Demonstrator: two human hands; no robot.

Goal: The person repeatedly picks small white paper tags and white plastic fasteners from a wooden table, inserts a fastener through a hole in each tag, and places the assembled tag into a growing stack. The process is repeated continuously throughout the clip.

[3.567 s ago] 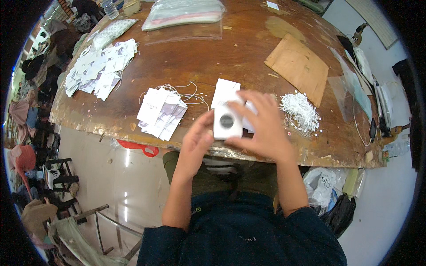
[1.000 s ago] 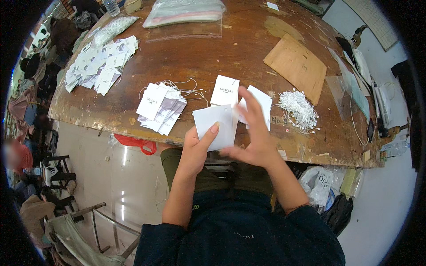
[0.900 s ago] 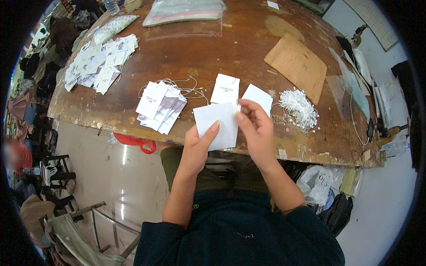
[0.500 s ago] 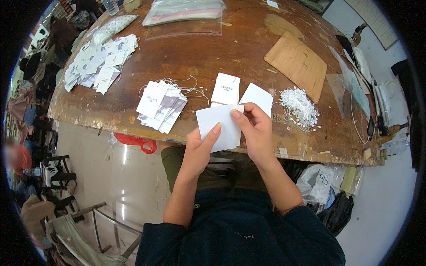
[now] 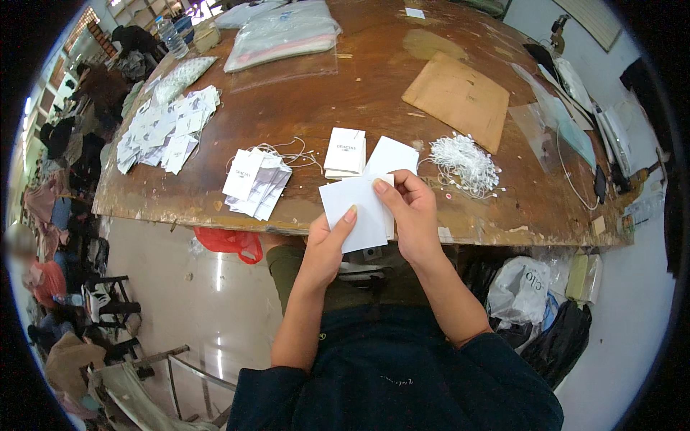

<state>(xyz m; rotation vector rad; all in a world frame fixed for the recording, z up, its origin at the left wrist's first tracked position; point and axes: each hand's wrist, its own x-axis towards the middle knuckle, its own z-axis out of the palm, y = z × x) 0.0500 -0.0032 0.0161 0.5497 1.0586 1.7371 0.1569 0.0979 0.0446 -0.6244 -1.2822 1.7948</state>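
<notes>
**Plainly pinched between two hands: thin white rectangular cards (image 5: 356, 215) at the table's front edge**

The left hand (image 5: 327, 248) is closed on the lower left of the cards, thumb laid across the front face, its other fingers hidden behind. The right hand (image 5: 415, 215) grips the upper right corner between thumb and curled fingers. Both bare forearms slant inward from below. The front card is blank and slightly tilted; the edge of at least one more shows along its right side.

In this view the cards overlap the scuffed front edge of the brown wooden table (image 5: 323, 86), their lower edge reaching past it toward the person; whether they touch it cannot be told. Just beyond stand a neat stack of white printed cards (image 5: 345, 152) and, to its right, a blank white card (image 5: 392, 153) partly covered by the held ones. A tangled heap of white plastic loops (image 5: 466, 164) lies near the right hand.

Leftward, a strip of wood separates the left hand from a fanned pile of white-and-grey printed tags (image 5: 259, 183). Farther out, a broad stretch of wood runs back to the clear plastic bags (image 5: 287, 36).
</notes>
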